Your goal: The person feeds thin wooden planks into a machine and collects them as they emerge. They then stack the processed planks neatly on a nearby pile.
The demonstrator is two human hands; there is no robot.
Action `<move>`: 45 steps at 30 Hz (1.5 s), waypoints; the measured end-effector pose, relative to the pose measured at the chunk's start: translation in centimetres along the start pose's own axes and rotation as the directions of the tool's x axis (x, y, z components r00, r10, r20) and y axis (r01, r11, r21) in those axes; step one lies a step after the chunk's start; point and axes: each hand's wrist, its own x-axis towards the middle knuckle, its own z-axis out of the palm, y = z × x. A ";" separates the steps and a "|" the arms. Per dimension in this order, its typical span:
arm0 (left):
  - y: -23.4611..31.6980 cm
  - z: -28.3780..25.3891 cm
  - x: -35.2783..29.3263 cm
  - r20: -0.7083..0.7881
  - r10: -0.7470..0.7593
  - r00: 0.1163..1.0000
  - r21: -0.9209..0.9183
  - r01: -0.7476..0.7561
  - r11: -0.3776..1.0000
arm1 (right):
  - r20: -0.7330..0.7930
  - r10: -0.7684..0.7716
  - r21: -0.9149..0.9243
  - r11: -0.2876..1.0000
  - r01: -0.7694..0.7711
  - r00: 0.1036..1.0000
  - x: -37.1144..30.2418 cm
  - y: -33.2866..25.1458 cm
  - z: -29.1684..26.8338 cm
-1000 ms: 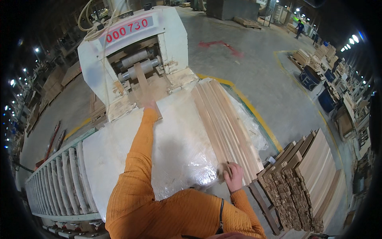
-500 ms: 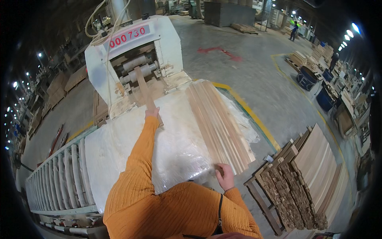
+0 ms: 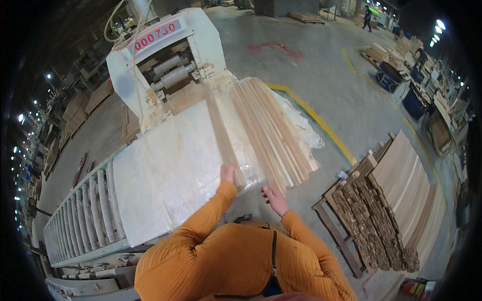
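Note:
My left hand [image 3: 228,173] is closed around the near end of a long wooden strip [image 3: 220,130], which slants across the white covered table [image 3: 165,170] toward the machine. Just right of it lies a row of wooden strips [image 3: 271,133], side by side, with a narrow gap between. My right hand [image 3: 275,198] is close to the near ends of that row, fingers slightly bent and apart, holding nothing I can see. Beyond the table stands a pale machine [image 3: 207,42] with metal rollers [image 3: 174,76] in its opening; no strip sits at the rollers.
A roller conveyor [image 3: 85,215] runs along the table's left side. To the right, a rack [image 3: 339,243] carries stacked wood strips [image 3: 361,220] and a broad panel [image 3: 401,190]. Blue drums [image 3: 389,78] stand farther off. A distant person [image 3: 367,19] is on the floor.
My left hand has drawn the strip back from the rollers and shifted it right, beside the row. My right hand has moved slightly up and left. The whole view has shifted a little.

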 end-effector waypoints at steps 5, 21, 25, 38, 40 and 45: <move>-5.4 1.9 -10.8 0.110 -0.219 0.970 -0.143 0.233 0.962 | 0.249 0.214 0.092 0.966 -0.243 0.945 0.5 2.3 1.0; -4.6 -0.3 -12.3 0.294 -0.495 0.818 -0.251 0.566 0.785 | 0.302 0.510 0.408 0.694 -0.593 0.805 -2.1 2.8 -3.5; -4.5 0.2 -11.2 0.126 -0.618 0.776 -0.170 0.631 0.757 | 0.181 0.602 0.334 0.706 -0.624 0.778 -1.6 3.6 -3.0; -8.4 3.8 -6.7 0.496 -0.466 0.732 0.046 0.514 0.856 | -0.171 -0.199 -0.634 0.772 0.047 0.965 -3.4 1.5 0.5; -7.9 4.7 -5.3 0.505 -0.520 0.689 0.223 0.478 0.850 | -0.212 -0.456 -0.732 0.661 0.168 0.865 -2.4 1.3 0.3; -5.4 4.8 -0.6 0.335 -0.829 0.447 0.697 0.474 0.538 | -0.247 -0.425 -0.762 0.640 0.096 0.871 -1.2 1.3 -1.1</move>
